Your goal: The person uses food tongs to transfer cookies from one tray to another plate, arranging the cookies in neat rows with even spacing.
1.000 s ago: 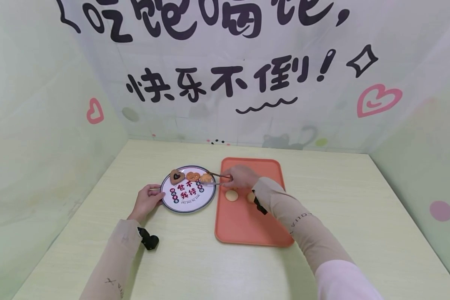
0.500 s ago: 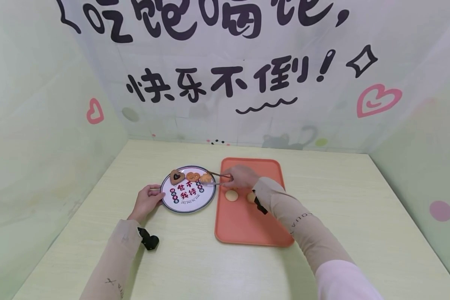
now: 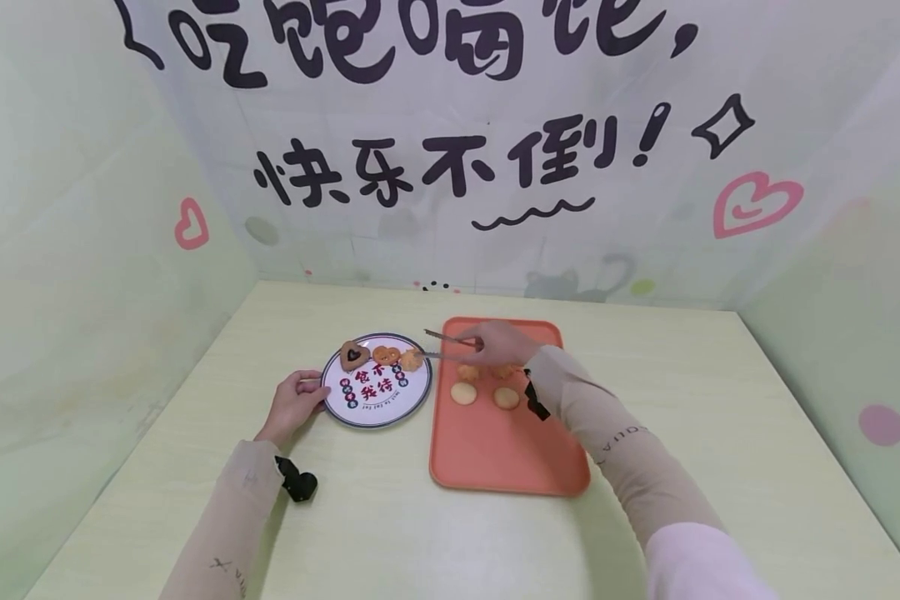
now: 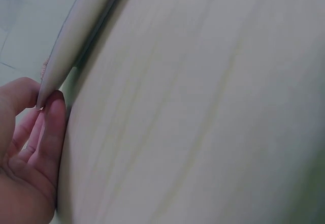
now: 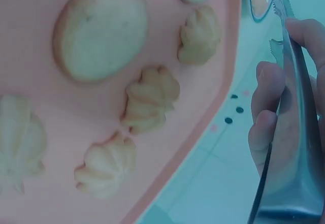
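My left hand [image 3: 294,405] pinches the left rim of a round white plate [image 3: 378,410] with a dark blue edge and red characters. In the left wrist view, thumb and fingers hold that rim, tilted in that view. Along the plate's far side lie a heart cookie with a dark centre [image 3: 354,356], a pretzel-shaped cookie [image 3: 386,355] and a ridged, piped cookie [image 3: 411,360]. My right hand [image 3: 495,342] grips metal tongs [image 5: 297,148] over the tray's left edge. The serrated tips stand apart with nothing between them, close to the ridged cookie.
An orange tray [image 3: 506,458] lies right of the plate on the pale wooden table [image 3: 360,517]. It bears round cookies [image 3: 463,393] and several ridged cookies [image 5: 150,99], partly under my right hand in the head view. A printed cloth wall [image 3: 450,250] rises behind the table.
The tongs have spread and come away from the ridged cookie on the plate. My right hand has shifted slightly right, uncovering more cookies on the tray. Left hand and plate stay put.
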The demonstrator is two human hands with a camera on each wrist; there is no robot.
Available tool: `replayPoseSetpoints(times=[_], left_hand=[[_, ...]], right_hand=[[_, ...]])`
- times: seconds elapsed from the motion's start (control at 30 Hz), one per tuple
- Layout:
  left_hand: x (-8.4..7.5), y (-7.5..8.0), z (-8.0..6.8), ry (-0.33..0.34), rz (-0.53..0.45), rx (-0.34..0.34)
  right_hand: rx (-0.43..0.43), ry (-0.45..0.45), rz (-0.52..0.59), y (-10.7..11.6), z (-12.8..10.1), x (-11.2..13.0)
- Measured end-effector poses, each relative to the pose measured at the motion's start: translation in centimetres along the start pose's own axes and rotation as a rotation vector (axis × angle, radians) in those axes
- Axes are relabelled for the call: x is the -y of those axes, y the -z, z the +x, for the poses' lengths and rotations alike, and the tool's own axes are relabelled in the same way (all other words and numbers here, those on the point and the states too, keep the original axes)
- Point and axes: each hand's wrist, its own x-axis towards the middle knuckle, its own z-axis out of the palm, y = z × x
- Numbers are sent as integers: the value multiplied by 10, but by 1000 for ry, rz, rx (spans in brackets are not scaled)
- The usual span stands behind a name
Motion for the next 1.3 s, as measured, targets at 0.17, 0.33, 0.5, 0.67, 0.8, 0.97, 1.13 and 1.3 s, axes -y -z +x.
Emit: replayPoseSetpoints(times=[0.17,0.33,0.5,0.67,0.8,0.97,1.13,1.3], left_hand=[[0,0,0,5,12,-2],[-1,0,0,5,13,1],[-1,0,-1,3,10,5],[1,0,0,14,14,5],[1,-1,0,11,11,7],[1,-1,0,-4,10,2],[1,-2,0,8,13,7],[1,-3,0,14,9,-4]], right_hand=[[-43,12,7,18,-8,-8],[-79,-13,24,40,-21,-14],[-104,-41,0,52,-36,-27],[-146,-34,12,53,-55,-40],[-171,-32,33,48,-76,-54],[-174,-73,127,37,-100,-68],[-179,-134,165,22,-115,-83],[-174,-187,189,9,-125,-97]])
